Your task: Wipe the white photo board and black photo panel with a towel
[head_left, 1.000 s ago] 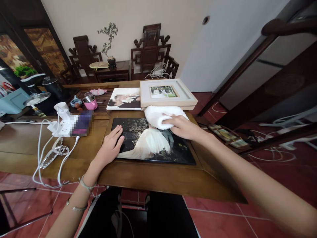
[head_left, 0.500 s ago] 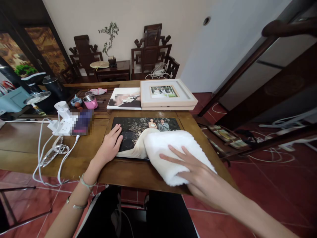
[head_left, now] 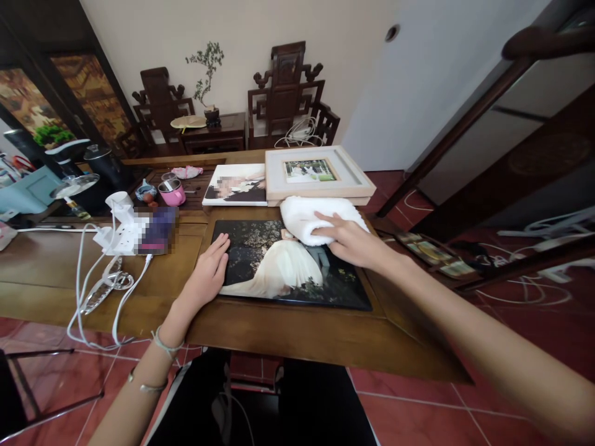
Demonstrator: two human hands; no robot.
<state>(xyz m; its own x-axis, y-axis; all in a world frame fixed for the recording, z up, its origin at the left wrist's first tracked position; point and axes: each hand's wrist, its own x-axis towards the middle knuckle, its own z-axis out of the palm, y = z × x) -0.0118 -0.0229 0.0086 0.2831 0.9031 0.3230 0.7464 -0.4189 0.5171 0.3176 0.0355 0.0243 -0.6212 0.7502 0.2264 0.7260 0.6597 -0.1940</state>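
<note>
A glossy dark wedding photo panel [head_left: 341, 291] lies flat on the wooden table [head_left: 297, 328] in front of me. My left hand [head_left: 209, 271] rests on its left edge, fingers stretched out and flat, holding nothing. A folded white fluffy towel [head_left: 307, 214] covers the panel's upper right part, and my right hand [head_left: 351, 238] grips it from above with the fingers pressed into the cloth. Some of the right fingertips are sunk in the towel and hidden. Beneath the towel, the heads of the pictured couple are mostly covered.
Behind the panel lie a white-covered photo book [head_left: 235, 186] and a pale framed photo box [head_left: 320, 167], close to the towel. To the left are a power strip [head_left: 125, 235] with white cables, a clear hair claw [head_left: 108, 282] and a pink cup [head_left: 171, 192].
My right hand has slid the towel away from me, from the panel's lower right to its upper right, uncovering the lower part. My left hand stays on the left edge.
</note>
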